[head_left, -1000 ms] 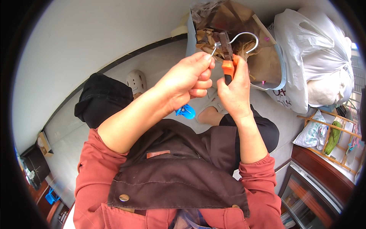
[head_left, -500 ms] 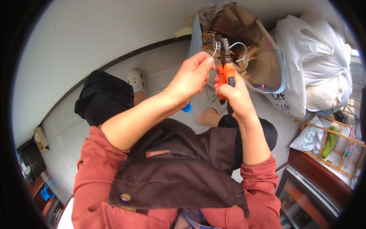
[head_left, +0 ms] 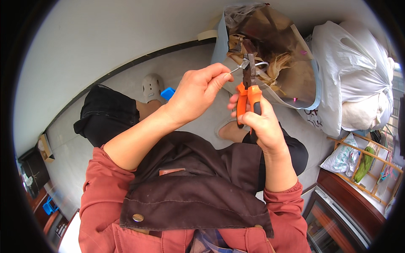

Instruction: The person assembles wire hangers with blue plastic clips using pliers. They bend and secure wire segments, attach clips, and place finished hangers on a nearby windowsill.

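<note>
My left hand pinches a thin metal wire between thumb and fingertips. Near its far end the wire has a small twisted or looped section, and a pale curved hook shows past the pliers' jaws. Orange-and-black pliers are gripped in my right hand, their dark jaws pointing away from me and set at the wire's looped end. Whether the jaws bite the wire is hard to see. A flat blue piece sticks out behind my left hand; the rest of it is hidden.
Beyond my hands stands an open paper bag holding dry corn husks. White plastic bags bulge beside it at the right. A wooden rack with a green gourd-like vegetable sits on a reddish-brown cabinet. My knees and shoes flank the tiled floor.
My left hand has turned and drawn slightly left, and the blue piece has swung from below it to its far left side. The pliers have shifted a little toward me, with the hook turned.
</note>
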Demonstrator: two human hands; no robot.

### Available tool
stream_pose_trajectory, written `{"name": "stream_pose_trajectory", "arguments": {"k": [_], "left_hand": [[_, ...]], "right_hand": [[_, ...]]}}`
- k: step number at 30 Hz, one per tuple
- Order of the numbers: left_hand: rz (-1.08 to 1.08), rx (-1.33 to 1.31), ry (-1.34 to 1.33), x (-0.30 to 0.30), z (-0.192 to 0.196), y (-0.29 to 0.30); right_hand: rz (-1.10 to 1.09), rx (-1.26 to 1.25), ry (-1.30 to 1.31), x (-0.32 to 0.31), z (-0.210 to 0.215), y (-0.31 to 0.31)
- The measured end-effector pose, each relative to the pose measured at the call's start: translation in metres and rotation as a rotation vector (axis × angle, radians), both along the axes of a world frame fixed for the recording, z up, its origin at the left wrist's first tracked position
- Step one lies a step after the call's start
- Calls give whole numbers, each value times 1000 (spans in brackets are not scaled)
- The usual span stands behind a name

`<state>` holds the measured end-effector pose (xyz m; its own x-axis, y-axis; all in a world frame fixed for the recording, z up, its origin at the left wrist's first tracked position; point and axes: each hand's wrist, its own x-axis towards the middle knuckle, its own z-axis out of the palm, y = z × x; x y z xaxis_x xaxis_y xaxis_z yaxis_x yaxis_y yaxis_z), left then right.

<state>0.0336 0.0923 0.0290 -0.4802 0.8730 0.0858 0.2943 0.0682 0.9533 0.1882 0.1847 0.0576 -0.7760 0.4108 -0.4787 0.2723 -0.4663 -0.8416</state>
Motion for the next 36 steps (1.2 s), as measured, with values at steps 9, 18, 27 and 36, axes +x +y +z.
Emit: {"name": "stream_pose_trajectory", "arguments": {"k": [9, 18, 27, 36], "left_hand": [[7, -159, -275, -15, 10, -6], [163, -164, 290, -18, 8, -12], [201, -63, 744, -18, 4, -12], [102, -106, 957, -19, 40, 4]], "right_hand": [[119, 234, -49, 1, -22, 1], [116, 1284, -217, -8, -33, -13], [83, 1746, -357, -14, -39, -4], [49, 1643, -331, -3, -13, 5]]}}
